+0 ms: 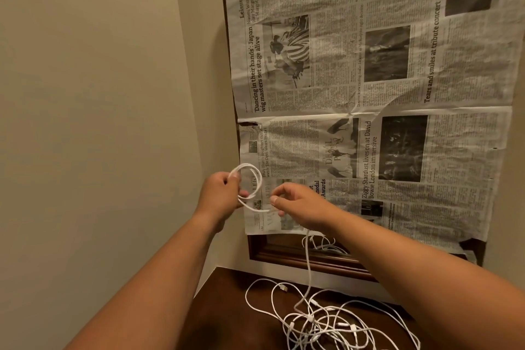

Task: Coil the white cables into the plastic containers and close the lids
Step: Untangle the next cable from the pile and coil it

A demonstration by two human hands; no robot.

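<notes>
My left hand (220, 193) pinches a small coil of white cable (250, 179), held up in front of the wall. My right hand (298, 203) grips the same cable just right of the coil. From there the cable's loose length (308, 267) hangs straight down to a tangled pile of white cables (326, 321) on the dark wooden table (224, 307). No plastic container or lid is in view.
A dark wood-framed mirror (284, 254) hangs on the wall behind the table, mostly covered by sheets of newspaper (369, 94). Its uncovered bottom strip reflects some cable. A beige wall corner stands to the left.
</notes>
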